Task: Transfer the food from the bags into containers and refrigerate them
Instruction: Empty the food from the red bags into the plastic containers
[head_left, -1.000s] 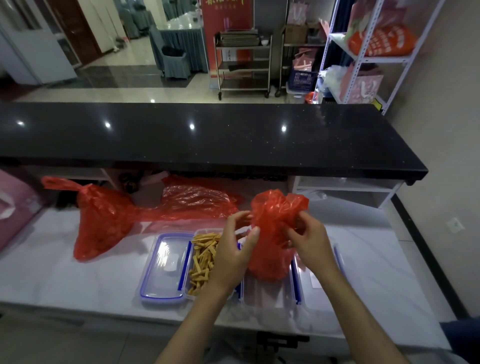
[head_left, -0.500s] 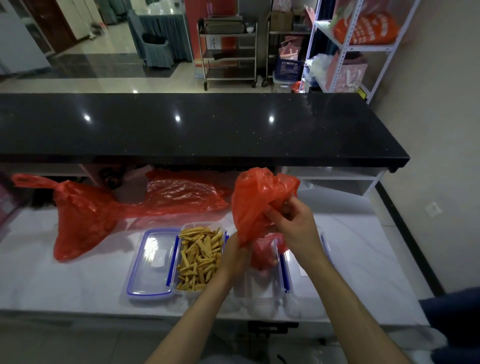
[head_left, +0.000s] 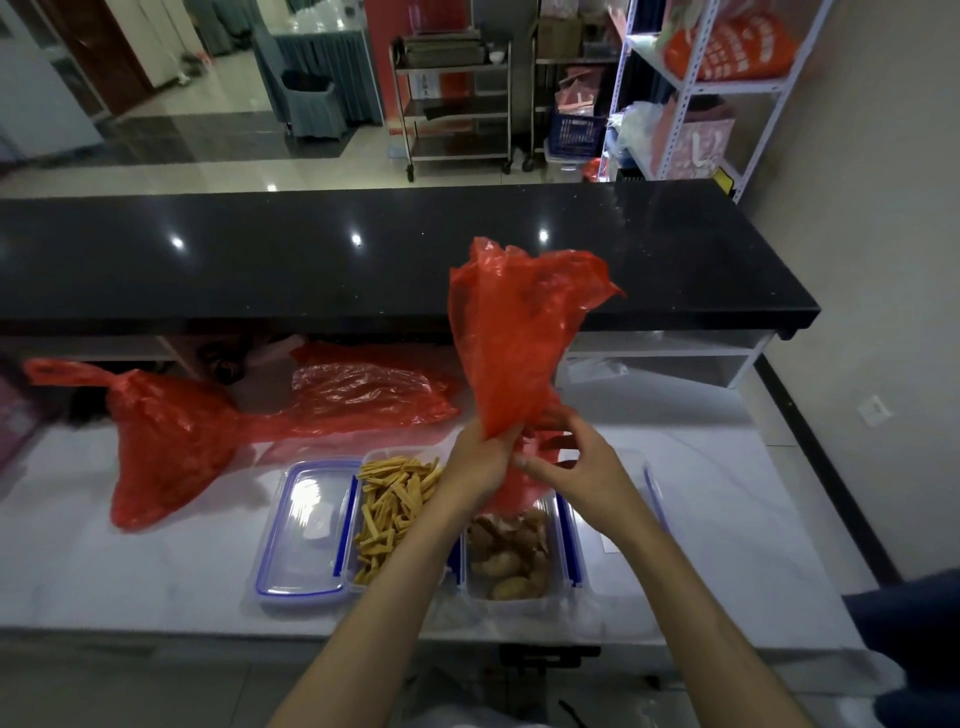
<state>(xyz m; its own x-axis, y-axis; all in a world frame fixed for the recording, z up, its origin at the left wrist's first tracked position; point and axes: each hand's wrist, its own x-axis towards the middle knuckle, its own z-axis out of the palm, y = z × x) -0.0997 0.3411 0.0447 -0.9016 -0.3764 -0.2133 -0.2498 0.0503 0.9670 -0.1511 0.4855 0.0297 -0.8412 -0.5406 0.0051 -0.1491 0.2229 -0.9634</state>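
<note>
Red plastic bag (head_left: 511, 338), upended over the right-hand container (head_left: 511, 558): its closed bottom stands high, its long axis runs nearly upright, and its mouth hangs just below the grip, directly above the container. Left hand (head_left: 480, 467) pinches the bag's narrow waist from the left. Right hand (head_left: 576, 467) meets it from the right with fingers curled at the lower folds; whether they truly clasp the film cannot be told. Both hands are level and equally near the mouth.

Pale brown lumps of food (head_left: 506, 561) already lie in the container beneath; how much remains in the bag is hidden by the film. Judged from this, the emptying depends on keeping the mouth over the container's opening.

Touching on the left stands a second container (head_left: 397, 512) filled with yellow sticks, close enough to catch stray pieces. Beside that lies a blue-rimmed lid (head_left: 306, 530). Farther left on the white worktop (head_left: 727, 519) sits a full, knotted red bag (head_left: 166, 441); behind it a flattened red bag (head_left: 363, 395) lies under the black counter (head_left: 363, 249).
</note>
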